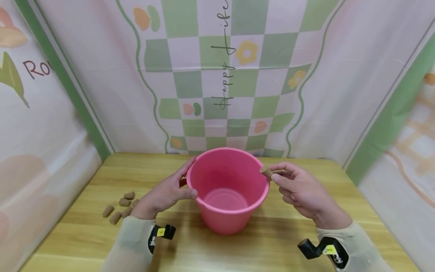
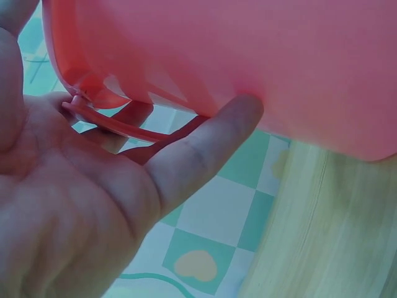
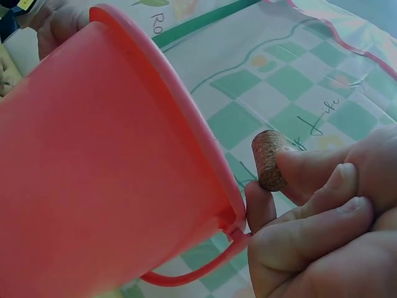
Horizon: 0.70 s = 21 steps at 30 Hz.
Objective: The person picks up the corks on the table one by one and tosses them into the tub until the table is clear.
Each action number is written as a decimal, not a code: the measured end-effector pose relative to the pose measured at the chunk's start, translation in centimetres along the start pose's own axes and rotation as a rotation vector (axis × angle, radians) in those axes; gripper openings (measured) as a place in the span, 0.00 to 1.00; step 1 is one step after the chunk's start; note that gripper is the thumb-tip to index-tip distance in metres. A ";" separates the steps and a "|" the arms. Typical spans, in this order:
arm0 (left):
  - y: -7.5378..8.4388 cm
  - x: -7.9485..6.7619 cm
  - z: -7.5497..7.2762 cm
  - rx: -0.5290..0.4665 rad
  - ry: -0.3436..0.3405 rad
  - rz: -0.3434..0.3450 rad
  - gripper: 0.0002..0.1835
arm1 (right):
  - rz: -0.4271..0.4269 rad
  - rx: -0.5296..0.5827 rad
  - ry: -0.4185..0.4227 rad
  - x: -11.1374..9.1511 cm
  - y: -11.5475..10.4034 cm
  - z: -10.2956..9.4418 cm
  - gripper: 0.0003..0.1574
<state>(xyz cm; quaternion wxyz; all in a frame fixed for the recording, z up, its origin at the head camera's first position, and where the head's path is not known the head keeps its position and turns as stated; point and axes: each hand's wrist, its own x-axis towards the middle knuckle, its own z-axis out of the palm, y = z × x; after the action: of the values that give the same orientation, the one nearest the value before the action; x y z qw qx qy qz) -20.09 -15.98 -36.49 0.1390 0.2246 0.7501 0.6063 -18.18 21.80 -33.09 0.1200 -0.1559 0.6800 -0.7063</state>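
The right hand pinches a cork just beside the open-mouthed pink bucket's rim, the left hand touching the opposite side with fingers spread, other corks lying left on the wooden tabletop before checkered cloth.

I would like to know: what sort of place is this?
It looks like a small indoor filming booth: printed cloths hang behind and at both sides of a wooden table, and small black cameras sit on both wrists.
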 end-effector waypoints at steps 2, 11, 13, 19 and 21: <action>0.0 0.0 0.0 0.003 0.002 0.001 0.54 | -0.002 0.002 -0.006 0.1 0.0 0.1 0.20; -0.2 0.0 0.1 -0.001 0.009 0.004 0.52 | -0.002 -0.030 0.009 0.5 -0.2 0.5 0.21; -0.2 0.0 0.1 -0.012 0.003 0.009 0.52 | -0.004 -0.040 0.010 0.6 -0.2 0.7 0.22; -0.2 0.0 0.1 -0.031 -0.005 0.015 0.53 | 0.024 -0.082 0.016 1.2 -0.5 1.2 0.24; -0.1 0.0 0.1 -0.027 -0.001 0.012 0.53 | 0.040 -0.099 0.020 1.4 -0.6 1.2 0.24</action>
<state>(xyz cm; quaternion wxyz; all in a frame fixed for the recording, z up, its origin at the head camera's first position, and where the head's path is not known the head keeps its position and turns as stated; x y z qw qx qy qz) -20.05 -15.92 -36.65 0.1387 0.2277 0.7405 0.6169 -19.01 20.17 -32.37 0.1198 -0.1410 0.7182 -0.6708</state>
